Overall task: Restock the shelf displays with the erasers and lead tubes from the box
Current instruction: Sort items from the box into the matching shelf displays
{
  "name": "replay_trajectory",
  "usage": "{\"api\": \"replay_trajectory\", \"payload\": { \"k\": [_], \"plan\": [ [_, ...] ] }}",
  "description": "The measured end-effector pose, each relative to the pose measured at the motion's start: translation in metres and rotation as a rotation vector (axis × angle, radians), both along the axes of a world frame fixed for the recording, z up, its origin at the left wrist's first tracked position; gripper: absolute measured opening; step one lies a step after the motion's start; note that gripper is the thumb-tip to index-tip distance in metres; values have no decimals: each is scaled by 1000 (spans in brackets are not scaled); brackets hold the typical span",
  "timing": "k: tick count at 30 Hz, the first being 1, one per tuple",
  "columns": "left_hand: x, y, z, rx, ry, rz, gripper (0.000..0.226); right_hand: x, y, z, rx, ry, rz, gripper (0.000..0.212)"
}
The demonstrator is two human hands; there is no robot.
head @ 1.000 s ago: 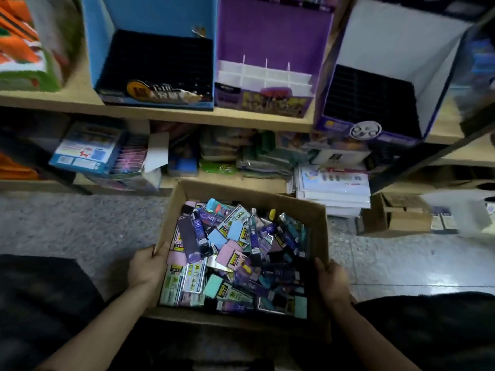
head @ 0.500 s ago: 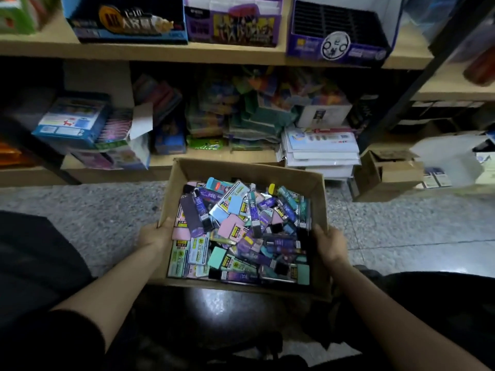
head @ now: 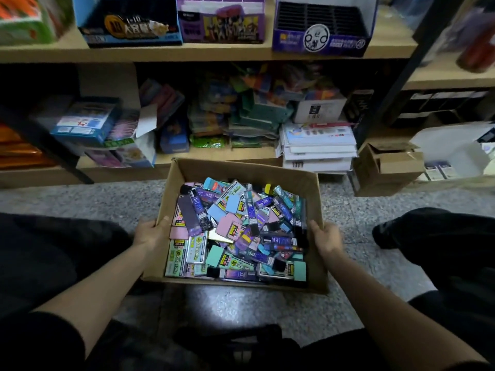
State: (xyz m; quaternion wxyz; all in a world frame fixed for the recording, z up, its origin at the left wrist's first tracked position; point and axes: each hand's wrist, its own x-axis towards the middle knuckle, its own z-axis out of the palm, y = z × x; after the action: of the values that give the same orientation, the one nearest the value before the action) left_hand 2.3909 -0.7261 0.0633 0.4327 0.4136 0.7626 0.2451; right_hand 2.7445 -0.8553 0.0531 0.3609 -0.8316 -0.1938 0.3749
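The job has hardly begun. The cardboard box sits low in front of the person, near the floor, and I cannot tell if it rests on it. The box is full to the top with a messy pile of flat erasers and long thin lead tubes, all mixed up. The left hand has its grip on the left wall of the box, thumb hooked over the edge. The right hand has its grip on the right wall in the same way. Neither hand holds an eraser or a tube. Far away on the top shelf stand three displays: a blue display on the left, a purple display in the middle and a dark display on the right. The dark one shows rows of empty slots. So all the sorting and filling is left to do.
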Motion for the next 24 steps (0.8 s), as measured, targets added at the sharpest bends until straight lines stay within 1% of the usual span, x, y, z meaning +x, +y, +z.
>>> {"api": "replay_trajectory", "payload": {
  "k": [2, 6, 10, 12, 16, 19, 20, 21, 22, 23, 24],
  "plan": [
    [-1, 1, -7, -35, 7, 10, 27, 0, 1, -5, -4, 22, 1, 23],
    [5, 12, -23, -63, -14, 15, 29, 2, -1, -19, -31, 51, 3, 25],
    [16, 20, -41, -95, -29, 13, 24, 6, 2, -33, -38, 27, -11, 21],
    [19, 24, -51, -129, -42, -10, 21, 9, 8, -39, -31, 64, -41, 24],
    [20, 29, -65, -179, -33, -65, 29, 12, 14, -42, -9, 110, -73, 27],
    [26, 31, -61, -169, -43, -77, 31, 14, 19, -39, 0, 144, -47, 19],
    [30, 33, -57, -148, -7, -104, 30, 14, 21, -35, -13, 138, -22, 17],
    [34, 35, -53, -96, 105, -163, 29, 15, 25, -32, -40, 92, 32, 14],
    [40, 37, -47, -7, 250, -231, 28, 18, 28, -29, -71, -29, 116, 13],
    [45, 41, -40, 110, 385, -285, 31, 19, 30, -26, -90, -216, 203, 18],
    [53, 44, -31, 225, 462, -309, 34, 20, 32, -22, -73, -413, 273, 24]
  ]
}}
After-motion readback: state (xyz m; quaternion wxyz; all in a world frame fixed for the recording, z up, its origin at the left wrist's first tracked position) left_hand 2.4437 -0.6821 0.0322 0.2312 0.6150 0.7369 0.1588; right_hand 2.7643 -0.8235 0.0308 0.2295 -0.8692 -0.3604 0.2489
